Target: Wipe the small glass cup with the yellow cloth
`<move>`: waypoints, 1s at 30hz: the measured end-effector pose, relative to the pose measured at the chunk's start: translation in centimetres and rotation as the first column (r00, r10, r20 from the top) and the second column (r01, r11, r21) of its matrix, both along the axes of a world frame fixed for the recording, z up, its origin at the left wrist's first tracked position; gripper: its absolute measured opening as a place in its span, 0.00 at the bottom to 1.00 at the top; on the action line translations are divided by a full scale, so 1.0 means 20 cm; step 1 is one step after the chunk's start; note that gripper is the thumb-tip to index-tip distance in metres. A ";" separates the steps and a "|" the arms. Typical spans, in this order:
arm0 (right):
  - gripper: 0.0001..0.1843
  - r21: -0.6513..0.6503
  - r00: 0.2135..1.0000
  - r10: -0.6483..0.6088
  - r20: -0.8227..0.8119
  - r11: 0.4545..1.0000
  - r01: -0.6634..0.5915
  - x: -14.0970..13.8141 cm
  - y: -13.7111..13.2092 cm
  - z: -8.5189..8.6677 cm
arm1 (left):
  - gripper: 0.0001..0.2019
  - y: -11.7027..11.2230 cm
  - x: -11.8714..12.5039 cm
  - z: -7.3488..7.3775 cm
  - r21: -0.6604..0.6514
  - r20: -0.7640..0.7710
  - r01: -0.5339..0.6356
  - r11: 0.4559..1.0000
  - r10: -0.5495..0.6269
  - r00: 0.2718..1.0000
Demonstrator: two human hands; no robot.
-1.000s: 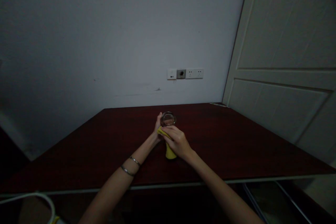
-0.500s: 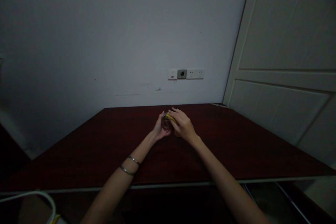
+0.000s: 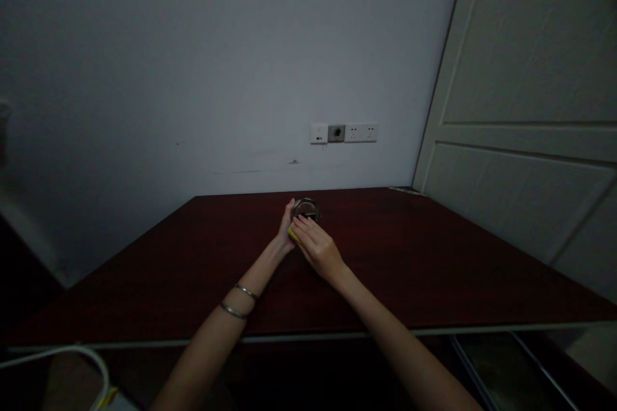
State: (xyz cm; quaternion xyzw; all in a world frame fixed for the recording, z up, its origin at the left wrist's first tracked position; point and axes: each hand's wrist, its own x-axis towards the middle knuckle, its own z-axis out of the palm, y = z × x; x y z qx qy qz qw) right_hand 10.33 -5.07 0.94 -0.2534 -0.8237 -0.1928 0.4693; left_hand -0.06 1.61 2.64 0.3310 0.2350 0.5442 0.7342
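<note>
A clear drinking glass stands on the dark red table, near its middle. My left hand is wrapped round the glass's left side. My right hand presses a yellow cloth against the near side of the glass, its fingers closed over the cloth. Only a small corner of the cloth shows between the two hands. Two thin bracelets sit on my left wrist.
A white wall with a strip of power sockets rises behind the table. A pale panelled door stands at the right. A white cable curves below the table's front edge at the lower left.
My right hand with the cloth went from the near side of the glass up over its rim, then came back down to the near side. My left hand kept hold of the glass.
</note>
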 end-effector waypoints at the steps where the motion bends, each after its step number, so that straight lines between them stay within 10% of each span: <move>1: 0.20 0.000 1.000 0.005 -0.001 1.000 -0.005 0.01 0.01 0.00 | 0.23 0.00 0.00 0.00 -0.004 -0.004 0.020 1.000 -0.020 1.000; 9: 0.20 -0.041 0.981 -0.057 -0.187 0.998 0.050 0.10 0.12 0.12 | 0.22 -0.03 0.00 -0.02 -0.010 -0.152 0.195 0.981 -0.194 0.969; 30: 0.21 -0.054 0.987 -0.064 -0.144 0.997 0.057 0.13 0.07 0.03 | 0.23 -0.04 0.03 -0.06 -0.088 -0.173 0.184 0.979 -0.197 0.965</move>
